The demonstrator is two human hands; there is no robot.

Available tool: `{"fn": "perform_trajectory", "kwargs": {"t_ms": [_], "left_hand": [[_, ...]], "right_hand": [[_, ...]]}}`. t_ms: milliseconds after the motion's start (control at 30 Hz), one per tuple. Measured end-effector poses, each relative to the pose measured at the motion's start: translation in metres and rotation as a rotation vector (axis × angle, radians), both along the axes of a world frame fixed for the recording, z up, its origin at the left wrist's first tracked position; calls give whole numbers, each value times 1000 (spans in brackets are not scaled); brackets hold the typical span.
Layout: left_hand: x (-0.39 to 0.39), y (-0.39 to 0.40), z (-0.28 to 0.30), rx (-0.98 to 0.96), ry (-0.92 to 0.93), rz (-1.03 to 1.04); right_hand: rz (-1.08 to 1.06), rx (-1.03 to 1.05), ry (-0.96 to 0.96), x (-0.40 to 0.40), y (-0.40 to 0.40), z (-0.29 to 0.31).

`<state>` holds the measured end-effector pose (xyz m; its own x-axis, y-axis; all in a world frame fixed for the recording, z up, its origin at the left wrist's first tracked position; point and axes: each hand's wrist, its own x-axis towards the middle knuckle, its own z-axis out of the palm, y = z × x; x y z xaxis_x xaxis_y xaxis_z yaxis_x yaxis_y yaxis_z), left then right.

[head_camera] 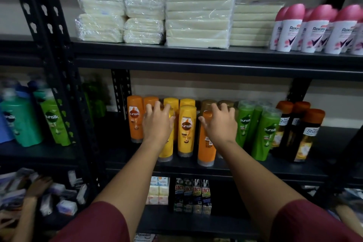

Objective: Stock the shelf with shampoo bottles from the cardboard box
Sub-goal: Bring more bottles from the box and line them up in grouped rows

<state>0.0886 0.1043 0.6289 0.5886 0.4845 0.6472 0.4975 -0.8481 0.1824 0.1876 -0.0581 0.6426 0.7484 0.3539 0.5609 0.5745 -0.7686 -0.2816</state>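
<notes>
Two bare hands reach to a black metal shelf [255, 165] of shampoo bottles. The left hand [157, 124] curls its fingers over a yellow bottle [167, 151], largely hidden behind it. The right hand [220, 124] grips the top of an orange bottle [204, 149] at the shelf's front edge. Between the hands stands one yellow Sunsilk bottle [187, 130] in full view. Left of the left hand stand two orange bottles [135, 120]. Right of the right hand stand three green bottles [265, 133], then three black ones with orange caps [302, 135]. Yellow and brownish caps behind the hands are partly hidden, so their count is unclear. The cardboard box is out of view.
</notes>
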Motion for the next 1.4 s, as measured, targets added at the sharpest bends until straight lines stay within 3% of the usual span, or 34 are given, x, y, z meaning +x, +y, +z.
{"fn": "perform_trajectory", "kwargs": {"t_ms": [400, 633, 1033, 1233, 1400], "left_hand": [[-11, 21, 7, -126, 35, -241], [-8, 6, 26, -132, 66, -55], [-9, 17, 33, -232, 87, -182], [-7, 19, 35, -235, 131, -89], [-2, 21, 40, -303, 114, -127]], "right_hand": [[212, 170, 217, 12, -12, 11], [110, 4, 118, 8, -11, 14], [214, 45, 244, 9, -14, 27], [136, -48, 219, 9, -13, 26], [156, -32, 261, 13, -11, 29]]}}
